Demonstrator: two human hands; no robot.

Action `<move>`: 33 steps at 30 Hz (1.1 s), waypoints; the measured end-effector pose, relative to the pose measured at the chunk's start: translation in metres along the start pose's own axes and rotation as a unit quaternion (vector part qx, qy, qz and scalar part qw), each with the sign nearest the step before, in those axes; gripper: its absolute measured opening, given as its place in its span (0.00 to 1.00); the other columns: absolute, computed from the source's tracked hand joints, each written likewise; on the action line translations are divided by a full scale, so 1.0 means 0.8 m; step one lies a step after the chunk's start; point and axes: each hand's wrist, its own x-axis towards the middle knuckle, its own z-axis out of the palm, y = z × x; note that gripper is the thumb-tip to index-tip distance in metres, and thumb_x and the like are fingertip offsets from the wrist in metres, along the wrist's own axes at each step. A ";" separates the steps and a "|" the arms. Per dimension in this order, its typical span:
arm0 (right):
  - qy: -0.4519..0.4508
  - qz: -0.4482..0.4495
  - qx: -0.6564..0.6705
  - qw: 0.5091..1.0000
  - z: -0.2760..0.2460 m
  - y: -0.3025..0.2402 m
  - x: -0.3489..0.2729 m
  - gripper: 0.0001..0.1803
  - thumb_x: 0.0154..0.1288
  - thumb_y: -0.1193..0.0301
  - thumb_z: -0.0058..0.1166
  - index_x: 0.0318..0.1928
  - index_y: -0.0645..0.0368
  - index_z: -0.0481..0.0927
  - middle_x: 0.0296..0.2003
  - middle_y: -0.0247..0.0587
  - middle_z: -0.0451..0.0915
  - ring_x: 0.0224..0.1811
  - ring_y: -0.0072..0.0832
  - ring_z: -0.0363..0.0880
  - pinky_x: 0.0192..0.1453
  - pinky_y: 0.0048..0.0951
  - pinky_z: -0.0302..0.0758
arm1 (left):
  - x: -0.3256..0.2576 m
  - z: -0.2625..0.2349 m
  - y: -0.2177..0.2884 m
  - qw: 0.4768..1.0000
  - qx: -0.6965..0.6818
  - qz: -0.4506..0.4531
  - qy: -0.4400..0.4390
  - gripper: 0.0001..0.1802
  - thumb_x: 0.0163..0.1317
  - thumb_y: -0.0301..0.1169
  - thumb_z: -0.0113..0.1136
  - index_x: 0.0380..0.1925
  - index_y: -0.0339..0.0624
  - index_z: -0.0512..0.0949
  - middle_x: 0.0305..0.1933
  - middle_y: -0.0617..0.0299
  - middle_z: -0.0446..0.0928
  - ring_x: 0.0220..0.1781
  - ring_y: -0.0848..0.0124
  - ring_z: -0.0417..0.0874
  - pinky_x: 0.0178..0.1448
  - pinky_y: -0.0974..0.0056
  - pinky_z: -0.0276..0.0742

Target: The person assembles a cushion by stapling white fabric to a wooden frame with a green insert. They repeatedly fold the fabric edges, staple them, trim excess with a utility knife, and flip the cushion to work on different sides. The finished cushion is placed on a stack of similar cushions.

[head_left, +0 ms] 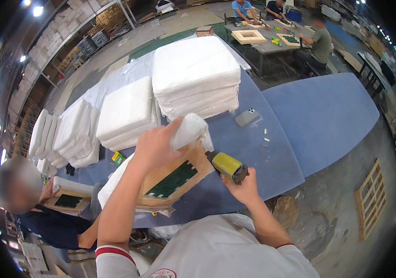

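Observation:
In front of me stands a seat cushion, its wooden frame (pixel 201 163) turned toward me and tilted, with a dark green panel (pixel 172 180) in its opening. My left hand (pixel 154 144) reaches over the frame and grips a flap of white fabric (pixel 191 129) at the upper right corner, slightly blurred. In my right hand (pixel 244 187) is a yellow-green staple gun (pixel 228 167), its nose close to that corner. Whether the nose touches the wood, I cannot tell. White padding (pixel 110 183) shows beyond my left forearm.
Stacks of white cushions (pixel 195 60) line the blue table (pixel 272 153). A phone (pixel 247 117) and small white pieces lie to the right. At the left, a person (pixel 54 227) handles another framed cushion (pixel 70 200). Several people work at a far table (pixel 272 48). A wooden pallet (pixel 370 199) rests on the floor.

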 end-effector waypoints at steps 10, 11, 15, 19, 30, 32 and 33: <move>0.064 -0.007 0.008 0.998 -0.013 0.021 0.062 0.17 0.71 0.67 0.80 0.54 0.63 0.93 0.40 0.51 0.95 0.37 0.46 0.94 0.49 0.39 0.87 | 0.155 0.052 0.027 0.967 -0.202 0.017 -0.152 0.53 0.77 0.63 0.65 0.90 0.43 0.65 0.83 0.36 0.79 0.85 0.42 0.78 0.88 0.48 0.70; 0.048 0.003 0.018 0.999 -0.014 0.023 0.064 0.19 0.72 0.67 0.79 0.57 0.63 0.92 0.44 0.51 0.95 0.41 0.44 0.94 0.52 0.38 0.87 | 0.169 0.046 0.021 0.959 -0.226 -0.020 -0.169 0.51 0.80 0.65 0.60 0.90 0.41 0.65 0.85 0.36 0.76 0.88 0.43 0.74 0.90 0.49 0.66; 0.044 0.002 0.066 0.997 -0.009 0.021 0.074 0.20 0.74 0.68 0.77 0.60 0.62 0.90 0.49 0.50 0.96 0.48 0.43 0.95 0.56 0.39 0.87 | 0.198 0.059 0.027 0.955 -0.217 -0.138 -0.147 0.51 0.88 0.70 0.41 0.86 0.33 0.72 0.88 0.37 0.72 0.92 0.44 0.67 0.93 0.49 0.60; 0.001 0.028 0.064 0.998 0.008 0.036 0.085 0.24 0.73 0.71 0.74 0.66 0.59 0.87 0.51 0.53 0.94 0.53 0.53 0.93 0.57 0.47 0.87 | 0.189 0.091 0.025 0.973 -0.189 -0.112 -0.070 0.52 0.89 0.71 0.34 0.88 0.35 0.68 0.89 0.37 0.71 0.91 0.38 0.70 0.93 0.47 0.61; -0.034 -0.086 0.091 0.992 -0.038 0.091 0.018 0.29 0.65 0.73 0.74 0.67 0.57 0.89 0.48 0.53 0.95 0.48 0.55 0.94 0.53 0.47 0.88 | 0.079 0.073 0.123 0.998 -0.025 0.047 -0.024 0.49 0.82 0.52 0.65 0.92 0.41 0.58 0.81 0.34 0.78 0.71 0.29 0.85 0.70 0.40 0.86; -0.067 -0.098 0.062 0.991 -0.062 0.131 -0.024 0.27 0.62 0.74 0.77 0.63 0.60 0.91 0.43 0.50 0.95 0.41 0.47 0.96 0.47 0.43 0.88 | 0.045 0.072 0.167 0.998 -0.042 0.048 0.002 0.55 0.73 0.49 0.76 0.89 0.32 0.59 0.76 0.35 0.82 0.66 0.34 0.90 0.66 0.44 0.88; -0.064 -0.148 0.012 0.987 -0.068 0.161 -0.044 0.26 0.60 0.74 0.79 0.61 0.62 0.93 0.41 0.48 0.95 0.38 0.42 0.96 0.44 0.42 0.88 | 0.030 0.078 0.181 0.997 -0.055 0.047 0.012 0.56 0.70 0.48 0.79 0.88 0.30 0.61 0.75 0.36 0.82 0.64 0.36 0.90 0.65 0.45 0.88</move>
